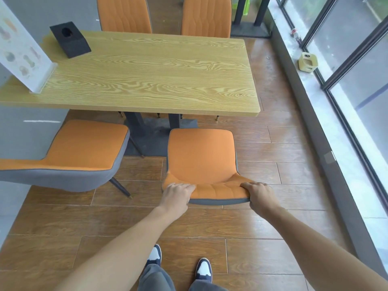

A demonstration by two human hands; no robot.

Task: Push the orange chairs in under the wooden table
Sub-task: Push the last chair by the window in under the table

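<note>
Both hands on near right chair [201,156] | my left hand [178,193] and right hand [259,195] clenched over its backrest top | seat clear of table [147,76], front edge just short of it | left chair [84,150] also out, angled | two far chairs [126,14] against far edge

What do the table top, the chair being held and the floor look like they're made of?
Table top: light wood or a wood-look laminate, with bold wavy grain and a matte face; which one is unclear. Chair: orange woven-looking fabric with stitched seams, and a grey fabric shell edged in piping. Floor: brown wood-grain planks, glossy enough to reflect the window light; they may be tile or laminate.
</note>
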